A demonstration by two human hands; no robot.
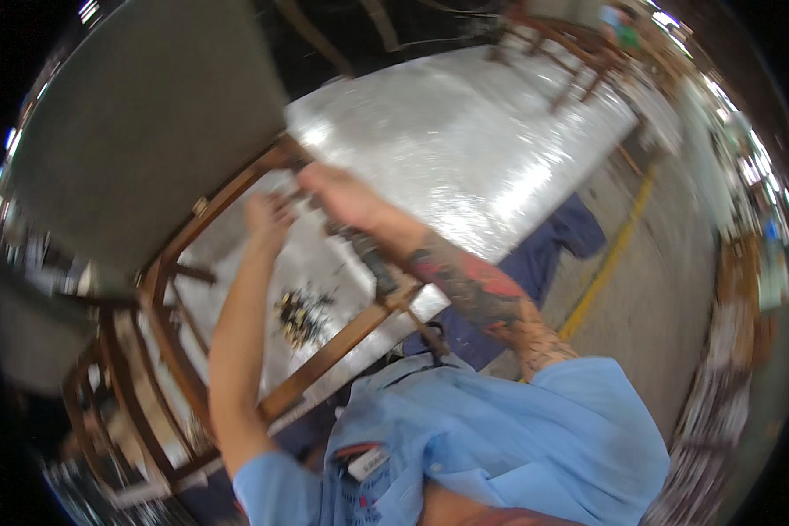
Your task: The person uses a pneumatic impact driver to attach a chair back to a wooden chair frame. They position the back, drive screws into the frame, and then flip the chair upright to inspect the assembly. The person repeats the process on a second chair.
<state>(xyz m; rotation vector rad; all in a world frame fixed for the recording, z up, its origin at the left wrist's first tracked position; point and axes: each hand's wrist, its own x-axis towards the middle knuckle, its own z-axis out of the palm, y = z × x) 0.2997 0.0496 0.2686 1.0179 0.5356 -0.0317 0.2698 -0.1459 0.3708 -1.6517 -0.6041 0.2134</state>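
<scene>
1. Through my head view I have the wooden frame (322, 355) in front of the person's body, its brown rails enclosing an opening and its upper rail along the lower edge of a large grey-green panel (140, 131)
2. I see the right hand (335, 195) near the frame's far corner, reaching in from the right, with a dark, elongated tool (370, 261) just beneath its wrist; blur hides the fingers, so I cannot tell whether they close around the tool
3. I find the left hand (270, 219) just to the left of the right one, over the frame's opening, fingers curled; I cannot tell whether anything is pinched in them
4. Within that opening I make out a loose pile of small dark and yellowish pieces (298, 316), lying on a surface covered in shiny film (473, 140)
5. To the right I note a dark blue cloth (552, 241) and a yellow floor line (609, 263)
6. I pick up another wooden frame, chair-like (131, 386), at lower left, partly beside the first
</scene>
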